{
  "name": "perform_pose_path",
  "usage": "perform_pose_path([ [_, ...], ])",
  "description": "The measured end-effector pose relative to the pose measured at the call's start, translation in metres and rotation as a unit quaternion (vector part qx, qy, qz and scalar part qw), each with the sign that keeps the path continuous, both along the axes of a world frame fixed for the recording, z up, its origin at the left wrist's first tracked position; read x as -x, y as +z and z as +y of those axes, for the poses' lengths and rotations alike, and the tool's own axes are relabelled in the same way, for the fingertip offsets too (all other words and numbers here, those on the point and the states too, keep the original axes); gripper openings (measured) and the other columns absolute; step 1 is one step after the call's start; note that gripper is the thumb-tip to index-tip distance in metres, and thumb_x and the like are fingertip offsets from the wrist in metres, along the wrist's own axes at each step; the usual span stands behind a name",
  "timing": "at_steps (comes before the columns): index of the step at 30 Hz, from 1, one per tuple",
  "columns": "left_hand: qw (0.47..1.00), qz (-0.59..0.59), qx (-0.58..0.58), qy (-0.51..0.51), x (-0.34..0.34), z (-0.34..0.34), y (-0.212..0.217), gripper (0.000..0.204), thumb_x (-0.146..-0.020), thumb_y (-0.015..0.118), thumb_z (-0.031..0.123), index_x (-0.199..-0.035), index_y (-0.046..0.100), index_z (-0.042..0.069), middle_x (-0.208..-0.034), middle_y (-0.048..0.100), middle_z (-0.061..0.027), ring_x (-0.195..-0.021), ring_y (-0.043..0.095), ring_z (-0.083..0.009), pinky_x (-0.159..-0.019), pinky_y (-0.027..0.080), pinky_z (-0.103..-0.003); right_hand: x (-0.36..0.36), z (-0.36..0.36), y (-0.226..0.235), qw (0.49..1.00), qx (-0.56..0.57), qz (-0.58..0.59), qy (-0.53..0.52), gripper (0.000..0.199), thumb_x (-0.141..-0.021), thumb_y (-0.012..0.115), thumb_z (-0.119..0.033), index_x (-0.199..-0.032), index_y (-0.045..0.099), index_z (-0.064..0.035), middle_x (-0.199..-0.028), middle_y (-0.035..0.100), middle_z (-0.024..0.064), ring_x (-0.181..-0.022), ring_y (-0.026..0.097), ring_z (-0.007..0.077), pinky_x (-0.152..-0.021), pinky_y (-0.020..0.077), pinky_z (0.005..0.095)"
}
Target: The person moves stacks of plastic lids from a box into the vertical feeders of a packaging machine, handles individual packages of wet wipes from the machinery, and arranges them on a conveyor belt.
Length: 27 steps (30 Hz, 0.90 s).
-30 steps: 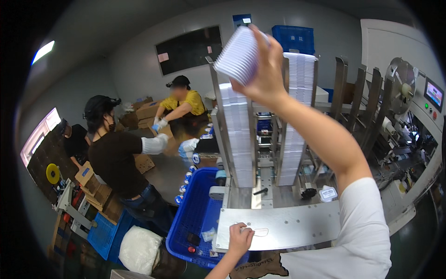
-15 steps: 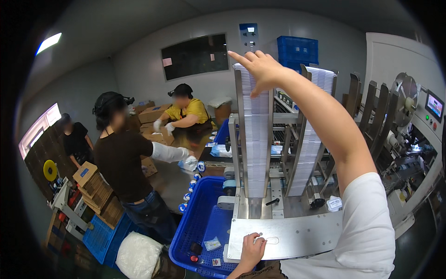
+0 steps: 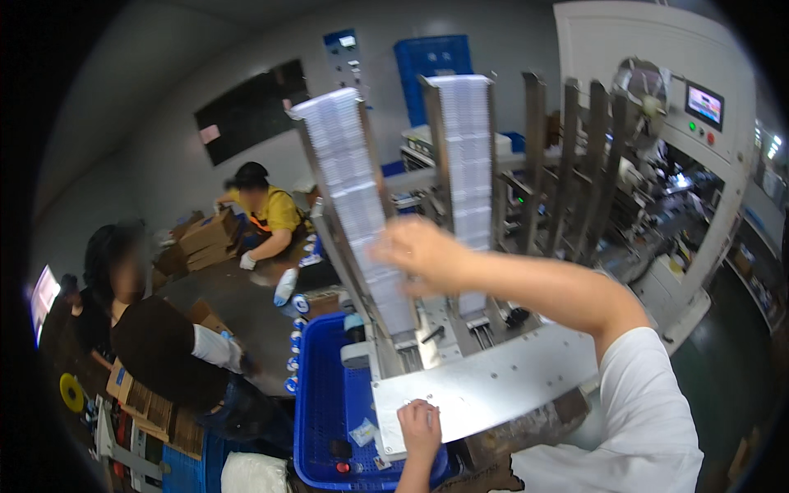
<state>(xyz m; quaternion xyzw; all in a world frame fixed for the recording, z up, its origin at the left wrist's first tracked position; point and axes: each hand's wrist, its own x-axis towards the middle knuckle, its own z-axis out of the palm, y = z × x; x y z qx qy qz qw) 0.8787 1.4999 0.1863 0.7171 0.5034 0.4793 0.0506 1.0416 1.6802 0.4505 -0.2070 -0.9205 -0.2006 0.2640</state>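
Observation:
My right hand (image 3: 419, 256) is raised in front of a tall stack of thin white pieces (image 3: 341, 156), smeared by motion, so its fingers and any touch on the stack cannot be made out. That stack leans between upright metal guide rails, and a second white stack (image 3: 467, 140) stands in rails to its right. Down at the near left corner of the bare metal plate (image 3: 493, 378), my left hand (image 3: 421, 426) rests with its fingers laid on the surface and nothing visible in them.
Left of the plate sits a blue plastic basket (image 3: 308, 411) with a few small items inside. Two co-workers stand by a table (image 3: 222, 287) with cardboard boxes (image 3: 209, 234); a third person is farther left. Machinery with a control screen (image 3: 704, 105) rises on the right.
My right hand has come down from the top of the left stack to its lower part. My left hand stays on the plate. The whole view has swung to the right.

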Motion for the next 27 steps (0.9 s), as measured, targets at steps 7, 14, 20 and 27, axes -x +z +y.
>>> perform_pose_path([
  [7,0.986,-0.083,0.107,-0.094,-0.031,-0.034,0.008,0.002,-0.079,0.065,0.004,-0.079,0.064,0.005,-0.071,0.062,-0.009,-0.064,0.057,-0.026,-0.059,0.045,-0.035,-0.212,-0.158,-0.218,0.926,0.345,-0.038,-0.148,0.046,-0.073,0.071,-0.024,-0.114,0.061,-0.0076,-0.123,0.051,0.0169,-0.117,0.046,0.0342,-0.099,0.0364,0.0459],
  [14,0.904,0.178,0.242,-0.305,-0.125,-0.09,-0.056,0.007,-0.084,0.063,0.014,-0.088,0.068,0.009,-0.081,0.067,-0.0055,-0.075,0.063,-0.0263,-0.07,0.051,-0.036,-0.396,-0.223,-0.244,0.882,0.252,0.119,-0.381,0.048,-0.074,0.071,-0.029,-0.115,0.06,-0.0068,-0.121,0.052,0.0169,-0.114,0.047,0.0352,-0.096,0.0383,0.0475],
  [20,0.932,0.245,0.254,-0.085,-0.214,-0.073,-0.151,0.025,-0.087,0.059,0.024,-0.095,0.065,0.001,-0.092,0.064,-0.02,-0.09,0.059,-0.041,-0.079,0.048,-0.046,-0.423,-0.205,-0.28,0.909,0.183,0.201,-0.317,0.042,-0.078,0.066,-0.028,-0.115,0.06,-0.0091,-0.121,0.053,0.014,-0.113,0.048,0.0313,-0.095,0.0374,0.0466],
  [27,0.884,0.233,0.362,-0.184,-0.282,-0.072,-0.11,0.019,-0.084,0.063,0.025,-0.082,0.067,0.006,-0.083,0.064,-0.0136,-0.08,0.061,-0.0348,-0.072,0.049,-0.042,-0.433,-0.218,-0.259,0.891,0.224,0.208,-0.335,0.043,-0.08,0.063,-0.03,-0.116,0.059,-0.0076,-0.123,0.052,0.0108,-0.118,0.044,0.0266,-0.099,0.0332,0.0425],
])
